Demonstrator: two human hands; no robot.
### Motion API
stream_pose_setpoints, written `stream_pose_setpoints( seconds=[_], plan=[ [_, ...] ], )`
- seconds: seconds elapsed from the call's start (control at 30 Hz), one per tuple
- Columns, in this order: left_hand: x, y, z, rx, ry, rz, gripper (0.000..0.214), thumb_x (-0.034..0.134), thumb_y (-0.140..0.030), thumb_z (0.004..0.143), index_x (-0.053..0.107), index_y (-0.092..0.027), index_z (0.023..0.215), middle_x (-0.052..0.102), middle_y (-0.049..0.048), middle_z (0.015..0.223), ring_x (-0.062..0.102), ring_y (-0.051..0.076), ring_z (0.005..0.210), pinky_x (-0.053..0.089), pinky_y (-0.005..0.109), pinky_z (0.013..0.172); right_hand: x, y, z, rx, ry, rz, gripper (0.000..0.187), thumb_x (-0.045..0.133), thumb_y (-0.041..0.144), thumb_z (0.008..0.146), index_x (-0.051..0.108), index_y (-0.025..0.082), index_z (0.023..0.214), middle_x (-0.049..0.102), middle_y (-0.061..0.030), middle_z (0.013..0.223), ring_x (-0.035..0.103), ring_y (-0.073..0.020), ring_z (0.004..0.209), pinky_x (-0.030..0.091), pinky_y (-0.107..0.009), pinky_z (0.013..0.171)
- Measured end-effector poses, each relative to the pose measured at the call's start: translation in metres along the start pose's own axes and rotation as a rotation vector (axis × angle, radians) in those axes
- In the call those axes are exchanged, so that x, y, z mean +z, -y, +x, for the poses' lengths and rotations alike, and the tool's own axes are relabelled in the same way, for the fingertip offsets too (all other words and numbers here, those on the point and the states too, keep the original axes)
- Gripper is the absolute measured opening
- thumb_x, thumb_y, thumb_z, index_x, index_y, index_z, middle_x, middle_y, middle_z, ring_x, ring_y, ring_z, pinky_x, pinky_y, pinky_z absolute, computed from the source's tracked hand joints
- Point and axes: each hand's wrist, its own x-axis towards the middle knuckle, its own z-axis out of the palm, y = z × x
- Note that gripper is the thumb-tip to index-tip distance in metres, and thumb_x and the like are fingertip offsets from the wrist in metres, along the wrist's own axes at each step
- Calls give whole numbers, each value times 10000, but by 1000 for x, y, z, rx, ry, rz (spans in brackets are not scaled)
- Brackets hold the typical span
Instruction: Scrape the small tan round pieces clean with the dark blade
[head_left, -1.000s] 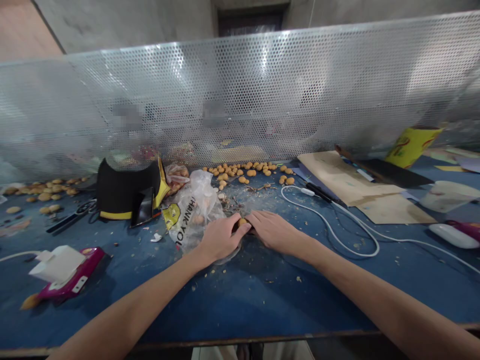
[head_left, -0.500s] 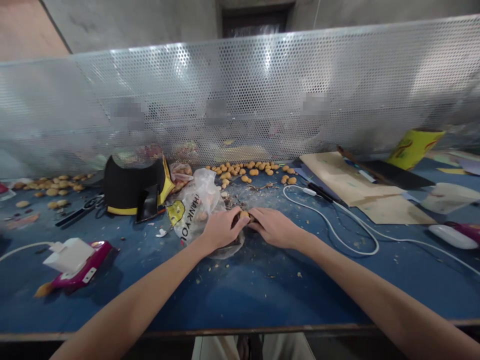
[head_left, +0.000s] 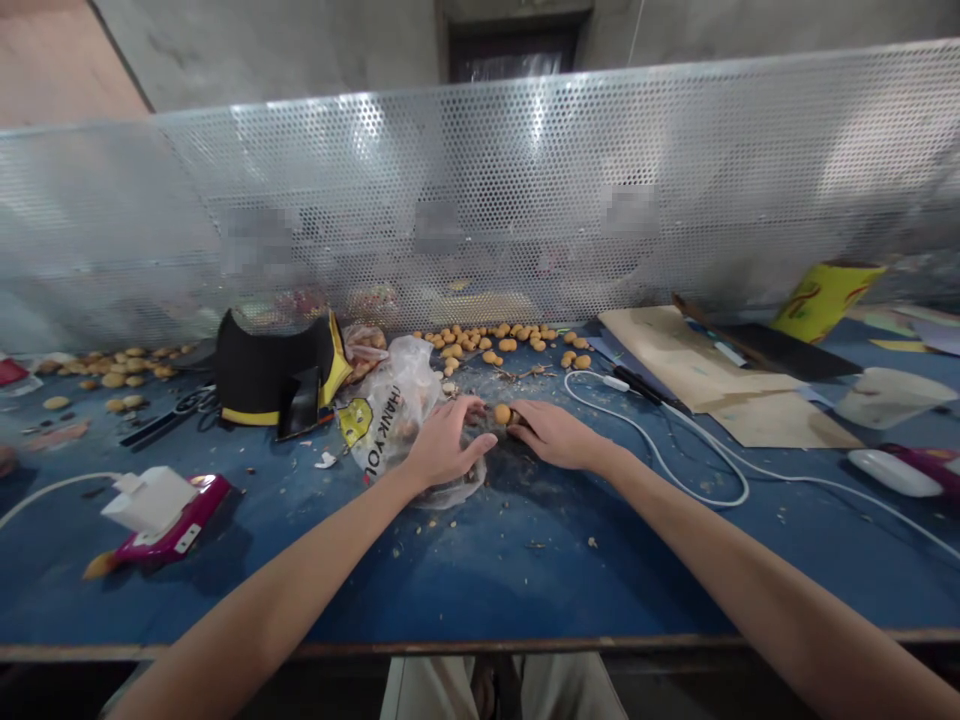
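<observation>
orange nut (head_left: 502,413) touching right hand (head_left: 553,436) fingertips; left hand (head_left: 441,452) palm-down on bag (head_left: 384,418)

The plastic bag (head_left: 390,420) reads "THANK YOU".

Blue table (head_left: 487,570), crumb-littered. Perforated metal screen (head_left: 525,200) along back edge. Black-yellow pouch (head_left: 270,375) left of centre, scissors (head_left: 169,420) just beside it. White charger (head_left: 150,497) sits on pink box (head_left: 187,530), near left. White cable (head_left: 675,460) loops right. Cardboard sheets (head_left: 705,375) behind cable, yellow cup (head_left: 825,297) tilted far right.
</observation>
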Motion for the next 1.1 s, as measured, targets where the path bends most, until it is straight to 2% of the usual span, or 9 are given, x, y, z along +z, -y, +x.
stream_pose_setpoints(
  seconds=[0.13,0.23,0.37,0.53,0.6,0.7,0.8,0.93,1.1],
  plan=[
    [7,10,5,-52,-206,-511,616,322,-623,947,406,-203,1389,463,133,1447,486,263,1283,302,427,1125,4,-19,3,124,-34,255,261,378,412,987,517,193,958,596,-35,860,540,-194,788,402,-314,751],
    [8,22,10,-263,-371,-934,568,308,-613,952,476,-248,1353,432,67,1496,422,230,1359,248,392,1168,7,-28,3,204,-111,494,293,444,470,954,541,195,925,590,-17,904,524,-190,852,387,-309,800],
    [2,37,15,-419,-423,-1067,703,113,-665,935,530,-250,1319,404,64,1520,394,236,1392,321,400,1138,9,-35,7,361,-208,870,336,573,517,866,549,188,800,519,17,753,462,-147,727,368,-268,679],
    [-5,42,15,-601,-561,-1288,751,167,-723,889,601,-231,1256,427,68,1506,394,236,1393,403,358,1089,5,-43,19,379,-164,1016,445,522,613,838,550,169,823,380,49,600,304,-100,513,262,-247,480],
    [-6,42,16,-622,-550,-1300,754,179,-726,888,605,-223,1254,435,79,1499,392,228,1395,385,357,1102,3,-45,21,383,-166,1054,478,523,643,824,539,166,811,363,51,593,285,-94,496,243,-248,463],
    [-9,44,18,-646,-443,-1338,811,193,-775,855,607,-205,1256,456,109,1481,375,230,1406,344,355,1131,5,-44,19,377,-219,1072,480,540,657,810,517,177,788,352,57,598,278,-92,508,234,-246,473],
    [-12,47,17,-641,-384,-1374,841,205,-798,838,631,-183,1220,489,127,1450,388,240,1397,343,350,1137,10,-38,13,366,-280,1045,434,635,598,772,520,180,750,407,51,632,329,-95,567,257,-238,518],
    [-15,44,10,-525,-387,-1429,796,241,-780,855,674,-171,1128,509,108,1437,405,263,1383,393,374,1106,11,-32,8,357,-311,1039,376,694,526,738,550,178,736,485,29,682,401,-117,642,301,-245,572],
    [-25,33,6,-437,-350,-1543,848,242,-803,839,628,-143,1206,496,135,1443,457,301,1340,431,428,1069,-3,-30,5,325,-320,1136,324,581,525,799,551,204,836,402,32,628,361,-131,577,320,-263,544]
  ],
)
